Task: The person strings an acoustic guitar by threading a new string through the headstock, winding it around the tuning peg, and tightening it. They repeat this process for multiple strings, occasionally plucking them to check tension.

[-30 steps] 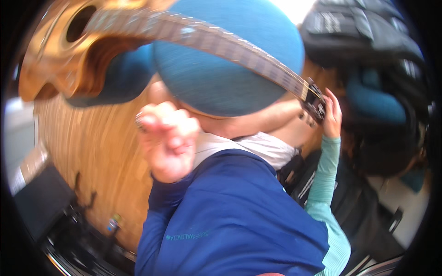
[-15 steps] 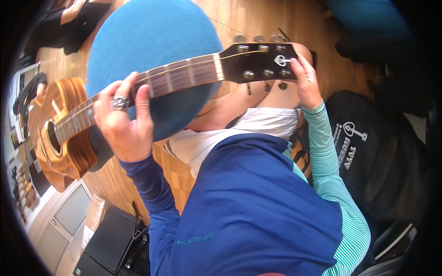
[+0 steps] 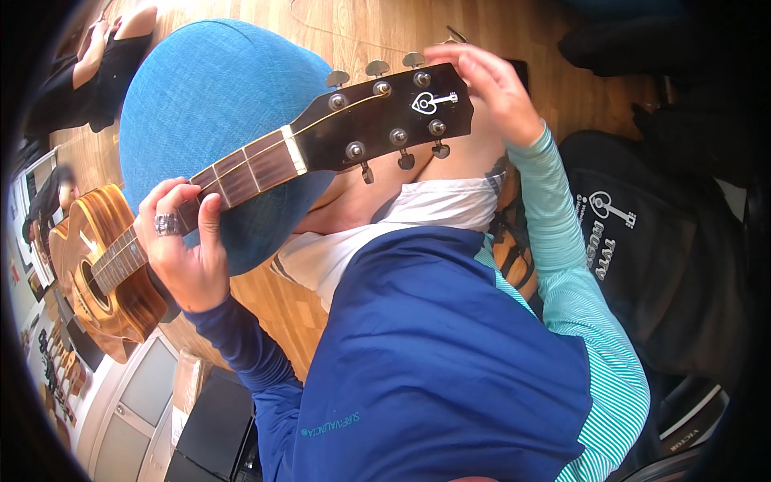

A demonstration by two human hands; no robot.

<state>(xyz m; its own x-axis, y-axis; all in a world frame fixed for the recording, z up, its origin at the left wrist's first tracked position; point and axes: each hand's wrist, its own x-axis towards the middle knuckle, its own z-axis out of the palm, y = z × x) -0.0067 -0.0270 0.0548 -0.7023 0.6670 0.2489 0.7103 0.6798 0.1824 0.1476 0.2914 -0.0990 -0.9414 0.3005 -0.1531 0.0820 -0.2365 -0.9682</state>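
Note:
An acoustic guitar (image 3: 116, 309) with a striped wooden body lies at an angle across a round blue cushion-like seat (image 3: 217, 88). My left hand (image 3: 183, 253), wearing a wide silver ring, is wrapped round the fretted neck, thumb on the near side. Its black headstock (image 3: 353, 112) points to the right and carries metal tuning pegs (image 3: 399, 136) along both edges. One string clearly runs over the white nut (image 3: 295, 150) to a peg post. My right hand (image 3: 498, 84) is at the headstock's far right corner, fingers stretched out beside the end tuning peg.
A black printed cloth or bag (image 3: 634, 249) lies to the right. At lower left are a black box (image 3: 213, 418) and a white cabinet (image 3: 136, 402). Another person's arm (image 3: 90, 60) shows at upper left. A thin curved line crosses the wooden floor (image 3: 498, 24).
The guitar's headstock has shifted left and tilted. My right hand has moved from its end face up to the far corner. My left hand, still round the neck, has moved left and down.

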